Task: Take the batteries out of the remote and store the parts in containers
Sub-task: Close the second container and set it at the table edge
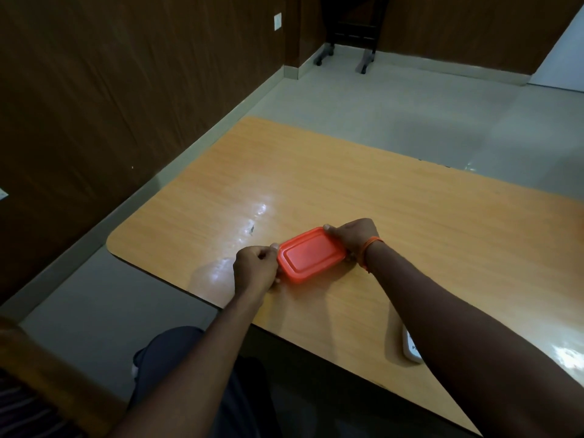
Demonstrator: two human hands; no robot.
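Both hands are on the flat, lidded orange rectangular plastic container [311, 254] sitting on the light wooden table [347, 184]. The left hand [256, 268] pinches one short end with curled fingers. The right hand [354, 237] grips the opposite end, thumb on the rim. My guess is it's being steadied to pry it open. A white object [412, 347], probably the remote, lies well nearer the person than the container, half hidden by the right forearm [442, 327].

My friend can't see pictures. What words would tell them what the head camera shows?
Two hands grip an orange-lidded container on a wooden table: the left hand at its near-left end, the right hand at its far-right end. A white object lies by the table's near edge, partly hidden behind the right forearm.
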